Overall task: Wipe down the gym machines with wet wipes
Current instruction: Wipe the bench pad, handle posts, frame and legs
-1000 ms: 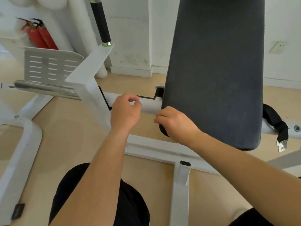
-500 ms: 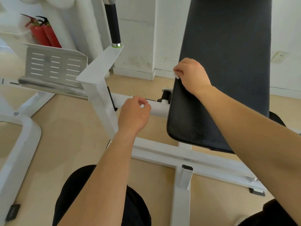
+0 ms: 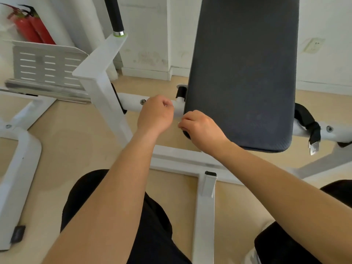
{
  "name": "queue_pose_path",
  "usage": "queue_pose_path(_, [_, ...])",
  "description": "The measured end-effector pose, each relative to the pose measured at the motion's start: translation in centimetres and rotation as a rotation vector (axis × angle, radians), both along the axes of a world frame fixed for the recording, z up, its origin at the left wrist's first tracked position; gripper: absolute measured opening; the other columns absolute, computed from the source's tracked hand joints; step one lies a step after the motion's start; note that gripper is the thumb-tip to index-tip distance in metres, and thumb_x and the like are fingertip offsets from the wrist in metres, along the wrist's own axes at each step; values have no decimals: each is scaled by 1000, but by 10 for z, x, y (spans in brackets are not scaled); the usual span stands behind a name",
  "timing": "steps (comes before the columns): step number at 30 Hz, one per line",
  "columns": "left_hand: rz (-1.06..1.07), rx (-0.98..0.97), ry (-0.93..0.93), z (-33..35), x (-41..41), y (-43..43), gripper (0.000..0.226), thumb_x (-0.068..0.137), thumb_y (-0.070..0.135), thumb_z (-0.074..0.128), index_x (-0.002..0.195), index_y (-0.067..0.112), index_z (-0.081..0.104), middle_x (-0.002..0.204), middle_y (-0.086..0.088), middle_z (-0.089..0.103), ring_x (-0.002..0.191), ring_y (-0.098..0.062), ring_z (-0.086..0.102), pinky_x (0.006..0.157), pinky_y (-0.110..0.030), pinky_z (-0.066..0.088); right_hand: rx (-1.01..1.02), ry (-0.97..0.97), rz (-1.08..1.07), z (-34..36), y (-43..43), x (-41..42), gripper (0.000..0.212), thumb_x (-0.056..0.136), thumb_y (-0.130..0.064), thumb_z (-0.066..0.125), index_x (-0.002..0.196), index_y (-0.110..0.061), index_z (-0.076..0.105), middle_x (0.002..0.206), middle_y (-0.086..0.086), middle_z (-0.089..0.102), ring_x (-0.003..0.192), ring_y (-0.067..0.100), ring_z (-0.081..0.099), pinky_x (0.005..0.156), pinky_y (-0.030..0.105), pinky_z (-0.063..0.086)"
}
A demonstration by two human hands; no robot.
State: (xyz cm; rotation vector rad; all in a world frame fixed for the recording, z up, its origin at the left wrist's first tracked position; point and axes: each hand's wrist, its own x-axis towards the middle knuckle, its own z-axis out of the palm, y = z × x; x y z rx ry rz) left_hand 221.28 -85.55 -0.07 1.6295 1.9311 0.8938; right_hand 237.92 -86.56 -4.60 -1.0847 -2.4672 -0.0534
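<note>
At pad (image 3: 243,73) lower-left corner: wipe (image 3: 179,123) pinched in right hand (image 3: 202,128) grip.

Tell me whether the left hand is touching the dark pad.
No, the left hand is curled in front of the white tube, clear of the left edge of the dark pad.

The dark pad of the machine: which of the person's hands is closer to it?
Right. The right hand touches the dark pad at its lower left corner, fingers curled. The left hand is over the white tube, just left of the pad and not touching it.
</note>
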Motion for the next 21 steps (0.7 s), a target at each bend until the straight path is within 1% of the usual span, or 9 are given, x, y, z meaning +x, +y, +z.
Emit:
queue_pose_path(2, [-34,-10,20,-5,12,-7,25,98,18,48,111,20,69,119,1,66,106,-19,60,86,-29,45,3,-2,12,-11,-16,2,29,71,15,76,93,-3,74,89,10,66,78,29,59,61,31,48])
queue_pose_path(4, [-65,-10,29,-11,22,-15,20,95,17,54,108,22,67,115,2,66,104,-17,62,84,-26,44,24,0,-10,-21,-29,8,31,71,14,77,97,-2,74,92,13,66,80,31,60,59,38,54])
queue_pose_path(6, [-91,-6,17,-18,29,-23,17,91,18,62,107,23,66,107,4,65,96,-14,62,81,-25,44,63,31,-66,-31,-39,21,30,72,15,75,98,0,73,93,14,64,80,32,59,58,41,55])
queue_pose_path(9, [-167,29,26,-26,41,-35,16,87,18,72,100,25,66,88,11,62,78,-7,57,76,-27,47,103,123,-161,-43,-50,46,25,79,12,70,99,-1,71,94,14,63,81,32,58,59,43,54])
queue_pose_path(11, [-267,71,85,-33,55,-43,18,85,22,77,97,28,66,86,12,60,72,-5,54,71,-29,50,117,160,-200,-49,-57,62,23,81,10,71,101,-2,72,94,13,63,81,31,58,61,41,54])
queue_pose_path(14, [-365,199,282,-48,74,-52,20,84,30,78,101,29,67,92,11,57,80,-12,53,66,-32,49,147,207,-227,-56,-64,77,19,84,7,71,101,-2,72,91,12,62,78,28,56,63,38,52])
queue_pose_path(17, [-417,406,465,-57,91,-55,15,87,31,74,101,25,70,95,7,61,87,-18,54,65,-30,45,202,253,-274,-60,-70,92,16,88,4,70,102,-3,73,88,10,61,74,24,52,65,32,48])
queue_pose_path(19, [-460,514,522,-62,102,-55,9,91,28,70,98,24,73,93,5,62,84,-19,53,64,-33,45,244,291,-314,-61,-72,101,15,87,5,71,99,-5,74,83,9,60,71,23,49,64,31,46])
queue_pose_path(21, [-491,577,526,-65,113,-55,10,93,26,66,96,23,74,90,4,63,80,-19,52,62,-36,45,272,314,-349,-63,-73,111,15,85,7,72,94,-5,75,79,9,59,68,23,49,62,33,46])
